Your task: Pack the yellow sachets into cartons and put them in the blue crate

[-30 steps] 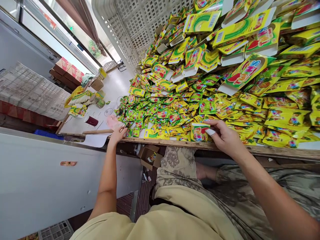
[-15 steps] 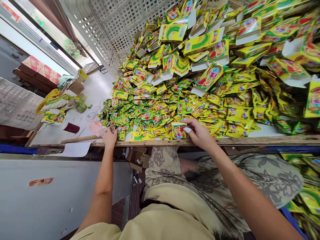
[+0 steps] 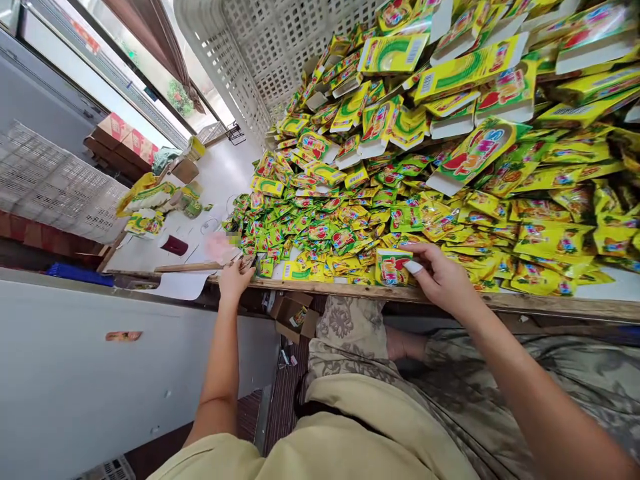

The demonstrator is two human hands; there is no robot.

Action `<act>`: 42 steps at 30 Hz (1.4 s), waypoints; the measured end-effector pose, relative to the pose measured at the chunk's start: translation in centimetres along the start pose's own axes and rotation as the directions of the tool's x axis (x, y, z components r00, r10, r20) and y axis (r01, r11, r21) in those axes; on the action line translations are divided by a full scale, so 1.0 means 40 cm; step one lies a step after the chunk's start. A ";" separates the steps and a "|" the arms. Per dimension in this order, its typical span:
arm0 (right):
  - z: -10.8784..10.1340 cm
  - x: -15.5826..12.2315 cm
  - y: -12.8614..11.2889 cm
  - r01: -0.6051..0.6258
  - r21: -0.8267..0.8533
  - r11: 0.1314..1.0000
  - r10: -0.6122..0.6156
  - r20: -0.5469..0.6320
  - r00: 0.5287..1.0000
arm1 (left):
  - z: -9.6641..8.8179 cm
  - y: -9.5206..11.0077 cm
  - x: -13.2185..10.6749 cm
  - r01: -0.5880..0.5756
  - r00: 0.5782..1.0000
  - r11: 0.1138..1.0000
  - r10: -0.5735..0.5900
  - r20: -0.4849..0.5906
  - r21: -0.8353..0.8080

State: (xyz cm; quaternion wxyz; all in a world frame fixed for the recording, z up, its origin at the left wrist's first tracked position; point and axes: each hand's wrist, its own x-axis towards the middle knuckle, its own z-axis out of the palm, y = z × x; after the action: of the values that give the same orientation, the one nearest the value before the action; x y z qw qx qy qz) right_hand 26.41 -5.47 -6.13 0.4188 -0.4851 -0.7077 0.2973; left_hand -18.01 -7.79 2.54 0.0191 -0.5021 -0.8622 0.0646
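My right hand pinches a small candy box, yellow and green with red and blue lettering, between thumb and fingers just above the table's front edge. My left hand rests at the left end of the pile, its fingertips curled down on something dark and small that I cannot make out. Beside its fingers lie green candy packets. Between the two hands a yellow box lies flat along the edge. Yellow packets spread out to the right, and larger open boxes are heaped behind them.
A white perforated basket stands tipped behind the pile. To the left on the table are a dark red cup, a wooden stick, a white paper sheet and pink material. Below the edge sits an open cardboard box.
The view has swung left, so everything appears further right. My right hand keeps hold of the candy box, and my left hand stays at the left end of the pile.
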 end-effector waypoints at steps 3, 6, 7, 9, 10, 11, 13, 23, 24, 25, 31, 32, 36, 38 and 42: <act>0.000 -0.001 -0.001 -0.006 -0.003 1.000 0.006 -0.004 1.000 | -0.007 -0.011 -0.011 -0.010 0.997 0.999 0.007 0.081 0.042; 0.003 -0.002 0.005 -0.003 0.000 1.000 0.003 -0.014 1.000 | 0.003 0.002 -0.001 0.010 0.997 0.999 -0.013 0.070 0.042; 0.004 -0.002 0.007 -0.002 0.006 1.000 0.002 -0.014 1.000 | 0.009 0.010 0.007 0.024 0.998 0.999 -0.026 0.053 0.041; 0.006 -0.002 0.010 -0.002 0.023 1.000 0.002 -0.016 1.000 | 0.022 0.027 0.027 0.055 0.998 0.998 -0.055 0.019 0.034; 0.006 -0.001 0.009 -0.002 0.030 1.000 0.002 -0.018 1.000 | 0.027 0.034 0.036 0.066 0.998 0.997 -0.067 0.006 0.025; 0.006 -0.001 0.007 -0.001 0.035 0.999 0.002 -0.022 1.000 | 0.031 0.040 0.043 0.072 0.997 0.997 -0.072 -0.002 0.015; 0.005 0.001 0.000 0.005 0.043 0.999 -0.004 -0.030 1.000 | 0.031 0.047 0.047 0.066 0.998 0.998 -0.066 -0.018 0.002; -0.005 0.010 -0.024 0.030 0.061 0.998 -0.028 -0.029 0.999 | -0.045 0.333 -0.134 -0.622 0.777 0.576 0.370 -0.509 -0.530; -0.004 0.010 -0.023 0.037 0.066 0.997 -0.035 -0.032 0.999 | -0.043 0.393 -0.152 -0.643 0.761 0.421 0.440 -0.476 -0.639; -0.002 0.010 -0.021 0.047 0.072 0.996 -0.045 -0.034 0.998 | -0.040 0.450 -0.167 -0.625 0.750 0.297 0.485 -0.450 -0.722; 0.002 0.015 -0.016 0.084 0.140 0.987 -0.079 -0.039 0.996 | -0.040 0.611 -0.182 -0.590 0.627 0.142 0.701 -0.340 -0.795; 0.001 0.016 -0.017 0.091 0.140 0.986 -0.087 -0.037 0.996 | -0.045 0.612 -0.176 -0.601 0.615 0.156 0.716 -0.329 -0.784; -0.003 0.018 -0.020 0.109 0.125 0.986 -0.104 -0.043 0.994 | -0.072 0.609 -0.150 -0.620 0.577 0.198 0.771 -0.271 -0.759; -0.005 0.018 -0.021 0.110 0.129 0.986 -0.104 -0.055 0.993 | -0.081 0.612 -0.143 -0.635 0.557 0.201 0.788 -0.262 -0.746; -0.005 0.020 -0.020 0.123 0.145 0.982 -0.116 -0.059 0.992 | -0.085 0.618 -0.146 -0.662 0.519 0.168 0.806 -0.284 -0.731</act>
State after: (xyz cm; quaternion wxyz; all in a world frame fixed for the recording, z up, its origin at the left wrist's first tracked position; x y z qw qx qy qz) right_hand 26.11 -5.01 -5.15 0.4884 -0.4165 -0.7009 0.3111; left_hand 6.54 -0.51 2.87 -0.3041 -0.8006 -0.4416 -0.2676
